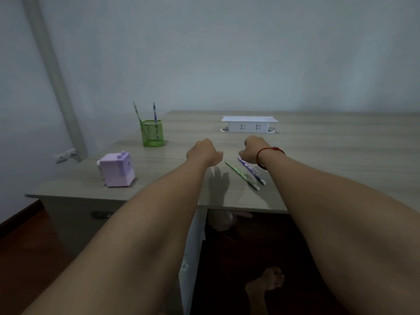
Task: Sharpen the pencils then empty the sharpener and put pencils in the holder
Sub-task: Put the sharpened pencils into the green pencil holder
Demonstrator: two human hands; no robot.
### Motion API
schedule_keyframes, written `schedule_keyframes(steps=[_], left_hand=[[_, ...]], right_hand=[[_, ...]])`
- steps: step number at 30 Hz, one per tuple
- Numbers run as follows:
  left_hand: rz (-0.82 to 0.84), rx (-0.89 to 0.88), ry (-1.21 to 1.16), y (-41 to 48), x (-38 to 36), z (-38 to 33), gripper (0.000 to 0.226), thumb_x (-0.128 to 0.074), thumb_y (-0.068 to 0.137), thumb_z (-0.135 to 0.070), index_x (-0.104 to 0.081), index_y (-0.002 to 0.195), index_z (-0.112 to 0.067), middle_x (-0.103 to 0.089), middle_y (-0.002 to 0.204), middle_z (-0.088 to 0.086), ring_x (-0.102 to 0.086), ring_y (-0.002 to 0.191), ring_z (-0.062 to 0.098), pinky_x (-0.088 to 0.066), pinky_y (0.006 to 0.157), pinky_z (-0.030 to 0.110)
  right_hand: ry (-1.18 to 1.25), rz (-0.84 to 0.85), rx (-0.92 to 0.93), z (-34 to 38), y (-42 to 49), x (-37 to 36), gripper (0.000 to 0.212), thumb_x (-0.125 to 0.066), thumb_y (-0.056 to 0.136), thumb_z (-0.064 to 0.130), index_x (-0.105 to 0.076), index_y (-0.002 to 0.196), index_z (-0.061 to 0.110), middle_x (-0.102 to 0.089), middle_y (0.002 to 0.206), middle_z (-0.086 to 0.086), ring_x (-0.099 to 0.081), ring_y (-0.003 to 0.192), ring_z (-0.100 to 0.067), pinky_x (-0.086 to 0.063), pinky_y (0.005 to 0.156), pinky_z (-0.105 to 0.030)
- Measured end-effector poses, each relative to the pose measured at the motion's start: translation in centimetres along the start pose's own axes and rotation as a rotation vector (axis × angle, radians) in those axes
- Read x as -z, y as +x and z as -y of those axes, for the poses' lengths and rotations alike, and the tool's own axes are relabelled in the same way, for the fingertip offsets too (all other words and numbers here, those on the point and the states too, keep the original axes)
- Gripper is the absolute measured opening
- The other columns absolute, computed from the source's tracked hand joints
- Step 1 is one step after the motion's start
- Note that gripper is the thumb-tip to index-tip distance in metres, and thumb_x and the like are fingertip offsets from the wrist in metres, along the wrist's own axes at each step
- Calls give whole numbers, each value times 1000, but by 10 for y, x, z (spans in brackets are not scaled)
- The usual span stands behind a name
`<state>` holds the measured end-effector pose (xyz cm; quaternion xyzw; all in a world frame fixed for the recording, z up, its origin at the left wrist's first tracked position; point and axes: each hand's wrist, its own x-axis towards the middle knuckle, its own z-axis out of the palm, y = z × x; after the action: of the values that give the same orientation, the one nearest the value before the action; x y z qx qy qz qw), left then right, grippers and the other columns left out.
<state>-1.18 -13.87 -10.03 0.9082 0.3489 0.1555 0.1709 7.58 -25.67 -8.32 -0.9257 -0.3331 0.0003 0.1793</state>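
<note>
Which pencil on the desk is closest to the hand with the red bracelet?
The purple pencil: its far end lies just under the right hand. The green pencil lies beside it, on the side away from that hand.

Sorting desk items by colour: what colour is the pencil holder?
Green mesh pencil holder, clearest in the head view.

A lilac box-shaped sharpener (117,169) is standing upright at the desk's 9 o'clock side. At 11 o'clock, a green mesh holder (151,133) is holding two pencils (145,112) leaning upward. Near the front centre, a green pencil (242,175) and a purple pencil (251,171) are lying side by side, pointing toward 11 o'clock.
</note>
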Motion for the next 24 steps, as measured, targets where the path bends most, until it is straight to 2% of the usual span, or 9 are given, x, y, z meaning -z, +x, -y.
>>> schedule_keyframes(steps=[2,5,7,10,12,15,20,23,24], left_hand=[[-6,-11,10,-8,-14,-13,55,-52,89,-45,-46,128,-7,-51,134,13,-51,121,31,-44,95,39],[-3,-3,12,-12,-28,-29,51,-55,89,-41,-48,126,-7,-50,133,14,-51,121,32,-44,93,37],[20,13,7,-13,-40,-36,50,-60,85,-41,-52,120,-8,-54,128,13,-54,117,32,-46,88,35],[-9,58,11,-11,-53,-47,46,-69,80,-36,-54,116,-10,-56,123,10,-57,113,30,-46,83,32],[-40,91,-16,-7,-59,-53,37,-67,82,-23,-54,115,-10,-56,124,10,-57,113,29,-48,85,33],[-32,157,-86,0,-62,-49,31,-59,86,-12,-53,116,-7,-54,127,13,-56,116,30,-48,89,34],[-87,171,-201,7,-43,-34,27,-53,86,-1,-56,112,0,-53,128,19,-58,113,36,-51,91,37],[-143,115,-308,10,-11,-31,17,-50,83,9,-57,98,4,-57,117,24,-64,97,42,-59,74,45],[-163,108,-320,9,1,-29,14,-50,84,10,-56,95,4,-58,114,24,-65,93,43,-59,67,44]], right_hand=[[-24,9,-41,-21,-8,-5,28,-55,91,20,-48,68,7,-55,82,-14,-49,84,-28,-42,74,-30],[-70,37,-57,-36,-13,-11,39,-58,88,23,-37,57,11,-41,62,-7,-48,80,-28,-39,70,-29],[-70,73,-69,-40,-12,-18,33,-61,85,21,-43,61,9,-52,70,-10,-51,80,-29,-40,68,-28],[-75,37,-58,-45,-9,-25,12,-64,86,18,-59,87,6,-65,105,-18,-59,89,-32,-44,71,-29],[-65,-15,-66,-50,-6,-27,24,-60,90,17,-61,109,2,-62,118,-19,-61,105,-34,-48,81,-33],[-42,-34,-98,-53,-3,-31,28,-55,92,11,-58,118,0,-58,125,-19,-59,113,-34,-48,87,-34],[66,-45,-112,-39,-9,-21,11,-51,92,6,-57,101,7,-59,123,-20,-60,96,-34,-40,72,-28],[69,-46,-50,-13,-12,-2,16,-50,89,-2,-53,85,13,-61,120,-20,-61,99,-32,-41,64,-30],[69,-44,-24,-1,-14,4,27,-49,89,-3,-42,71,17,-63,113,-20,-59,98,-31,-40,62,-30]])
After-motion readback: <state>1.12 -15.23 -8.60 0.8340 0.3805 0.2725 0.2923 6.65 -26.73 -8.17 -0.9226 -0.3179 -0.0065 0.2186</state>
